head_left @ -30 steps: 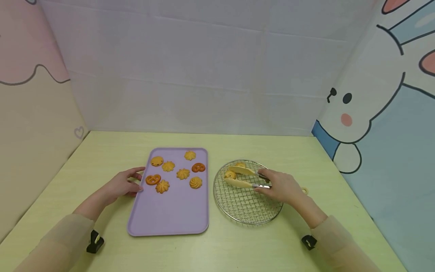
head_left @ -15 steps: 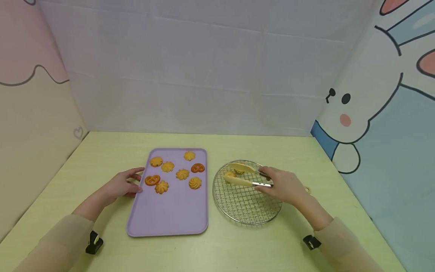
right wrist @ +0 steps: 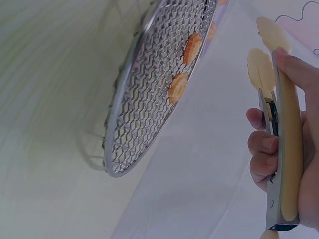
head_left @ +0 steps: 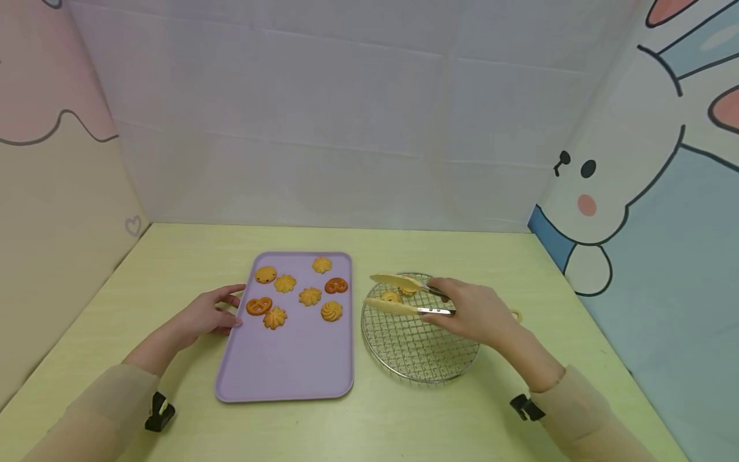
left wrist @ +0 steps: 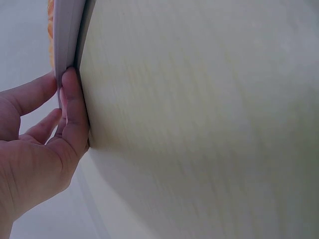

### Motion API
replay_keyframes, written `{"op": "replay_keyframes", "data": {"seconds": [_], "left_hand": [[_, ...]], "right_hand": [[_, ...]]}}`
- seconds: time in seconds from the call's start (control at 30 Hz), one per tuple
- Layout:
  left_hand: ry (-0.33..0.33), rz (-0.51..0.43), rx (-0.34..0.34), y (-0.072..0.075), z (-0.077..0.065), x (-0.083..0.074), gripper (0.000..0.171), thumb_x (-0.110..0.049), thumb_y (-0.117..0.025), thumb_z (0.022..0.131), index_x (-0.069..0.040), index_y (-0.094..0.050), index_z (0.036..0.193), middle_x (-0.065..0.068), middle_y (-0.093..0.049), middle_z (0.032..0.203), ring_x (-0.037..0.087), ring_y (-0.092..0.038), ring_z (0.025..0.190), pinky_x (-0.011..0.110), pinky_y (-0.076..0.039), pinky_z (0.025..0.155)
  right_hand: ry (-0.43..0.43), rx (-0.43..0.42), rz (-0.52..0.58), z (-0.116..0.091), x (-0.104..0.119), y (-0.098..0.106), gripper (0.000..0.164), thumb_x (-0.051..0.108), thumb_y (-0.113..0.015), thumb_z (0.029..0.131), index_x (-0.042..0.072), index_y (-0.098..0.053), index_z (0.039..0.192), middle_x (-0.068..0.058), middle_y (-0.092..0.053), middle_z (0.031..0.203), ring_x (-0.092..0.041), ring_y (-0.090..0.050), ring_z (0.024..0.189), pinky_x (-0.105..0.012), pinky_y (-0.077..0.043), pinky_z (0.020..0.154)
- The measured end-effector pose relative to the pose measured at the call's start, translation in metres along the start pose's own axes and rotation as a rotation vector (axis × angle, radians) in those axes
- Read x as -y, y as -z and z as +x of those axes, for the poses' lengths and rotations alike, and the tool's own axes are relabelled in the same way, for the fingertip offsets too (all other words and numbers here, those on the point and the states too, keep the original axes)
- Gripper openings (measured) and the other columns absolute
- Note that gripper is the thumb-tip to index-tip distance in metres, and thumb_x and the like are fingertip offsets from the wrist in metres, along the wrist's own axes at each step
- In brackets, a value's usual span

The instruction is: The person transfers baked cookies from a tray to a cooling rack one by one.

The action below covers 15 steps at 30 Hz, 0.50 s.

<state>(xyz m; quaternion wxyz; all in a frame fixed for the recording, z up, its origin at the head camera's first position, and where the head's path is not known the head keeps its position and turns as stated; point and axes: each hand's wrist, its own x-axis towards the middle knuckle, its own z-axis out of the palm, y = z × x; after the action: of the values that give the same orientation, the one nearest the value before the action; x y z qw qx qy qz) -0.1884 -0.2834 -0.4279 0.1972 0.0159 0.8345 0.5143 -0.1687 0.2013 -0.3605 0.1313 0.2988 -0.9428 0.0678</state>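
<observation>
My left hand holds the left rim of a lilac tray, with fingers on both sides of the edge in the left wrist view. Several cookies and two pretzels, including one pretzel and a swirled cookie, lie on the tray's far half. In my right hand is a pair of tongs with cream tips, spread apart and with nothing between them. They hover over a round wire rack. Two cookies sit on the rack, one a swirled cookie, the other a cookie beside it.
The tray and the rack stand side by side on a pale yellow table, with a narrow gap between them. A white wall closes off the back, and a panel with a cartoon rabbit rises at the right.
My right hand has shifted the tongs to the left, and their tips now reach past the rack's left part. Both cookies stay on the rack. My left hand keeps its place at the tray.
</observation>
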Motion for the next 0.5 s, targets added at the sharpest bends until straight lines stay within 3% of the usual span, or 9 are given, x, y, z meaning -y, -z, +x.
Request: {"op": "replay_keyframes", "data": {"seconds": [0.5], "left_hand": [[-0.001, 0.008, 0.002, -0.001, 0.000, -0.001, 0.076, 0.000, -0.065, 0.085, 0.002, -0.022, 0.147, 0.023, -0.040, 0.120, 0.019, -0.056, 0.081, 0.028, -0.054, 0.066]], "right_hand": [[0.103, -0.023, 0.009, 0.019, 0.022, 0.005, 0.061, 0.053, -0.070, 0.078, 0.014, -0.059, 0.123, -0.001, -0.068, 0.105, -0.012, -0.064, 0.069, -0.028, -0.049, 0.052]]}}
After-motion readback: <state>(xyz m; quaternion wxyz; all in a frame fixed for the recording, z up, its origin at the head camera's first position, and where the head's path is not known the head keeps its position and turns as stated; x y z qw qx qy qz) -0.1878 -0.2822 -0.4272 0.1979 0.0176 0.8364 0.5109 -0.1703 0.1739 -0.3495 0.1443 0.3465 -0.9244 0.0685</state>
